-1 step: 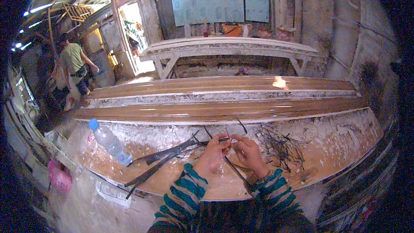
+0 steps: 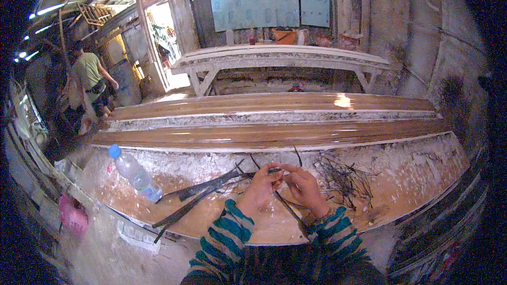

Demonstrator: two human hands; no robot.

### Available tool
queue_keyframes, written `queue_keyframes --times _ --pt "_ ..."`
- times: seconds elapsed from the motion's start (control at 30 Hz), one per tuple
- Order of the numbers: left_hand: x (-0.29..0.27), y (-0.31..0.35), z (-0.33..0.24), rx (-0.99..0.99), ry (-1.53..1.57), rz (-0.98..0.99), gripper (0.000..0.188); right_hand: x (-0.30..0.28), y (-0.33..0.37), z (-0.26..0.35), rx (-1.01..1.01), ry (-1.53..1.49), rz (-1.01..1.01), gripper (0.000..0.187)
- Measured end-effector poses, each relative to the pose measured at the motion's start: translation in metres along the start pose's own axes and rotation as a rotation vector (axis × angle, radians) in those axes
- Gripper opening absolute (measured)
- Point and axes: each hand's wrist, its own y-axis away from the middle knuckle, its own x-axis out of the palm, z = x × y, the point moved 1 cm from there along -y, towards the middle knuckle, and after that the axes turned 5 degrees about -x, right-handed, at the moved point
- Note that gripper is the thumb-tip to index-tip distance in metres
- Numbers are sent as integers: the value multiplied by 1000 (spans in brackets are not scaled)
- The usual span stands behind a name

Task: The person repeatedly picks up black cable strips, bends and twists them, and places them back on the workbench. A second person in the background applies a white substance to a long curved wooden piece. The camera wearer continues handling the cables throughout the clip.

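My left hand is closed around a narrow black strip, which shows at its fingertips. Against it, my right hand pinches at the same spot, and a thin dark end sticks up past its fingers. What the strip is made of, I cannot tell. Longer flat black strips lie on the table to the left and reach over its front edge. One more strip slants down between my wrists. Right of my hands lies a tangled heap of thin black offcuts.
A clear plastic bottle with a blue cap lies on the worn table. Long brown glossy boards run across behind it. Farther back stands a white bench. A person in a green shirt is at the far left.
The thin dark end above my right hand stands more upright than before. The person at the far left has shifted slightly. Both my hands stay in place.
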Motion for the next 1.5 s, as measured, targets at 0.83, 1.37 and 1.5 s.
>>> queue_keyframes --times 0.83,1.37,1.5 --pt "12 8 -13 183 -250 -14 23 17 12 -18 201 -19 -165 11" --pt "24 17 -12 542 -717 -125 35 22 14 -34 695 -784 -289 5" --pt "25 15 -10 439 -481 -36 38 23 14 -37 619 -677 -309 6"
